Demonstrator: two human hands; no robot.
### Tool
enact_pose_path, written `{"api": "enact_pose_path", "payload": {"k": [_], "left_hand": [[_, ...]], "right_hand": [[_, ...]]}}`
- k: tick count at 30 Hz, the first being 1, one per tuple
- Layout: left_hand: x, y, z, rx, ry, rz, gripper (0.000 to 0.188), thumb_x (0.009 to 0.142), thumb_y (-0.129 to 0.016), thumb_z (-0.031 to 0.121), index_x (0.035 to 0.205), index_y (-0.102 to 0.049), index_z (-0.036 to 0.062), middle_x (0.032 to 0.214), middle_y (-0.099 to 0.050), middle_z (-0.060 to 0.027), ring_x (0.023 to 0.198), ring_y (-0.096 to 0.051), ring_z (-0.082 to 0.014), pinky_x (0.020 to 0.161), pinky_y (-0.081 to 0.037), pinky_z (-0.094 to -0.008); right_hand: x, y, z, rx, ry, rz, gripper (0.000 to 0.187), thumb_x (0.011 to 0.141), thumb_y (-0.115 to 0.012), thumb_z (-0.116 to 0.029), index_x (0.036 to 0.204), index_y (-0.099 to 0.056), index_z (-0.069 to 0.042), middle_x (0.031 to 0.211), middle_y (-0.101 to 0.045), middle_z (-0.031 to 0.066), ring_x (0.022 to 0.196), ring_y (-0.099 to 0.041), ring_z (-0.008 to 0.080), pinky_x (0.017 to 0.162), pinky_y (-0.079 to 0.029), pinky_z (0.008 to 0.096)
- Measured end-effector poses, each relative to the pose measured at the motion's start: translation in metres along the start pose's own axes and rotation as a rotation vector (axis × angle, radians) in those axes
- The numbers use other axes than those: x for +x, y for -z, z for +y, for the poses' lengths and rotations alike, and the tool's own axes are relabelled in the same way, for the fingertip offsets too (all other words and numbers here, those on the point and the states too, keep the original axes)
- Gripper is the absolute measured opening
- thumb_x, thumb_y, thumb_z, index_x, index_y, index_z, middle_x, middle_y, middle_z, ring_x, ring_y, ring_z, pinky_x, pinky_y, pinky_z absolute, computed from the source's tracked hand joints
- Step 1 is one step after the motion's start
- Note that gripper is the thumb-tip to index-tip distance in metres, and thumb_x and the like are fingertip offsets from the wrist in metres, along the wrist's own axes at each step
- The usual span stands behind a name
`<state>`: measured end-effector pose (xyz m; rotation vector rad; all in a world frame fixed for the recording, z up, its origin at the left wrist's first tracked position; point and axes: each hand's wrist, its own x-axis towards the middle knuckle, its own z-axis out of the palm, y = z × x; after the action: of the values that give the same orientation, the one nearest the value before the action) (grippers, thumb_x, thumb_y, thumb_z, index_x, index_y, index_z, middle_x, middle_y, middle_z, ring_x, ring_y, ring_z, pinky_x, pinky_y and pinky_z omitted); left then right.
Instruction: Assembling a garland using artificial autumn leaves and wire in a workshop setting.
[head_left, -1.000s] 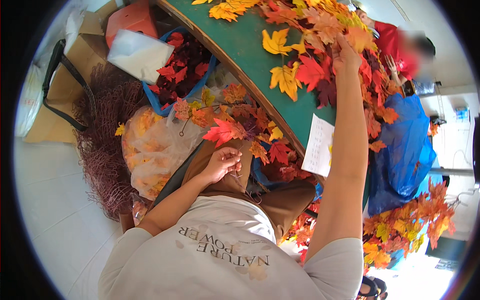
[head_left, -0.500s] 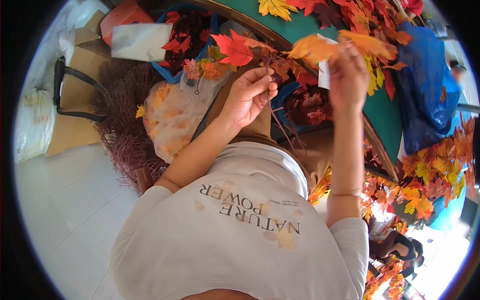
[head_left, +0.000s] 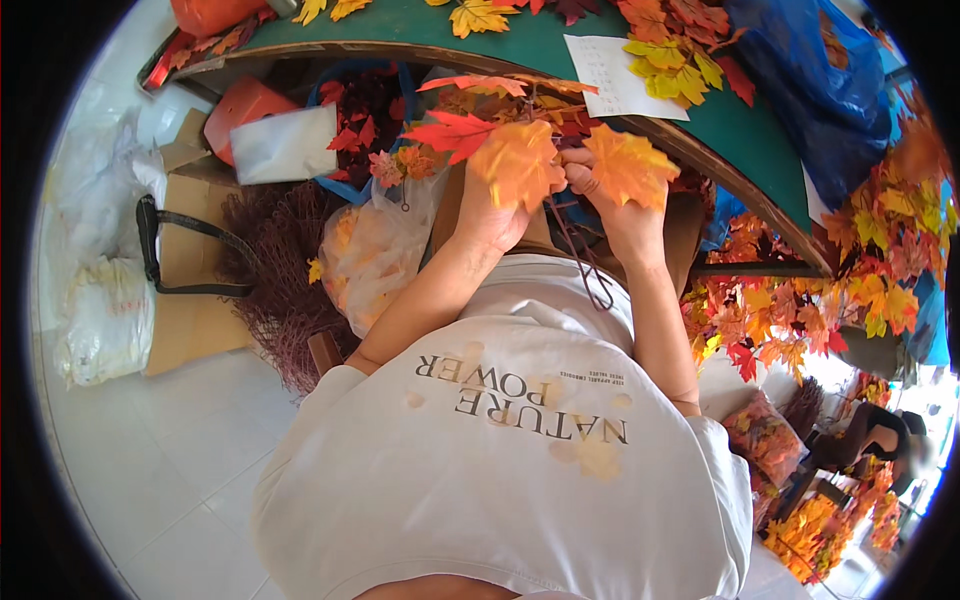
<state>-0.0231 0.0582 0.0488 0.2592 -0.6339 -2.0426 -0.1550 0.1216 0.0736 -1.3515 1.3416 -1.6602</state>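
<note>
My hands are together in front of my lap, at the edge of a green table. Closed round the dark stem (head_left: 568, 240) of an artificial maple-leaf spray is my left hand (head_left: 492, 222), its fingers mostly covered by an orange leaf (head_left: 515, 163). My right hand (head_left: 628, 228) meets it with thumb and fingers pinched, and another orange-yellow leaf (head_left: 630, 168) from the held pair lies over its knuckles. Red leaves (head_left: 452, 135) stick out on the left side of the spray. The stem's thin brown ends hang below the hands in a loop.
The green table (head_left: 400, 32) carries yellow leaves, a white paper sheet (head_left: 625, 78) and a blue plastic bag (head_left: 810, 80). To the left are a clear bag (head_left: 365, 260) of orange leaves, a heap of brown stems (head_left: 285, 290) and a cardboard box (head_left: 195, 235). Leaf bunches (head_left: 775, 315) hang at right.
My right hand has come down and left from over the table edge, bringing the orange leaves to the stem in my left hand. The view has shifted, showing more table.
</note>
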Motion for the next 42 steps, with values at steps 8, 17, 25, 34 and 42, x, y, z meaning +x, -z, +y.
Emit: {"api": "enact_pose_path", "payload": {"k": [8, 17, 25, 34, 42], "left_hand": [[-0.009, -0.027, -0.006, 0.256, 0.105, 0.035, 0.017, 0.089, -0.057, 0.012, 0.104, -0.057, 0.0031, 0.086, -0.063, -0.0051, 0.069, -0.061, -0.0115, 0.063, -0.053, -0.023], [-0.01, -0.028, -0.011, 0.32, 0.104, 0.086, 0.014, 0.085, -0.063, 0.01, 0.096, -0.059, 0.002, 0.082, -0.063, -0.0045, 0.065, -0.061, -0.012, 0.059, -0.051, -0.0227], [-0.008, -0.025, -0.014, 0.318, 0.104, 0.114, 0.013, 0.083, -0.065, 0.01, 0.092, -0.059, 0.0019, 0.078, -0.063, -0.0039, 0.063, -0.061, -0.0129, 0.058, -0.05, -0.0239], [-0.008, -0.023, -0.015, 0.31, 0.119, 0.125, 0.012, 0.084, -0.064, 0.009, 0.092, -0.06, 0.0018, 0.079, -0.063, -0.0041, 0.063, -0.06, -0.0118, 0.059, -0.051, -0.0236], [-0.006, -0.016, -0.017, 0.283, 0.089, 0.104, 0.013, 0.083, -0.064, 0.006, 0.094, -0.06, 0.0001, 0.078, -0.062, -0.004, 0.063, -0.058, -0.0109, 0.058, -0.049, -0.0226]], "right_hand": [[-0.01, -0.001, 0.021, 0.981, -0.468, 0.19, 0.012, 0.087, -0.059, -0.011, 0.09, -0.06, 0.0, 0.08, -0.063, 0.0064, 0.067, -0.06, 0.0112, 0.061, -0.053, 0.0198], [-0.015, -0.006, 0.015, 1.119, -0.579, 0.169, 0.023, 0.091, -0.054, -0.024, 0.092, -0.06, -0.002, 0.078, -0.06, 0.0018, 0.06, -0.055, 0.0073, 0.056, -0.049, 0.0186], [-0.016, -0.009, 0.018, 1.137, -0.624, 0.194, 0.024, 0.091, -0.055, -0.026, 0.096, -0.06, -0.003, 0.078, -0.06, -0.0001, 0.059, -0.054, 0.0045, 0.058, -0.048, 0.0167], [-0.02, -0.012, 0.023, 1.004, -0.494, 0.229, 0.017, 0.089, -0.058, -0.02, 0.094, -0.062, -0.004, 0.078, -0.061, -0.0005, 0.063, -0.054, 0.0062, 0.059, -0.048, 0.0185], [-0.022, -0.009, 0.026, 0.718, -0.357, 0.265, 0.012, 0.085, -0.064, -0.012, 0.089, -0.064, -0.001, 0.079, -0.063, 0.003, 0.066, -0.057, 0.0063, 0.06, -0.048, 0.0178]]}}
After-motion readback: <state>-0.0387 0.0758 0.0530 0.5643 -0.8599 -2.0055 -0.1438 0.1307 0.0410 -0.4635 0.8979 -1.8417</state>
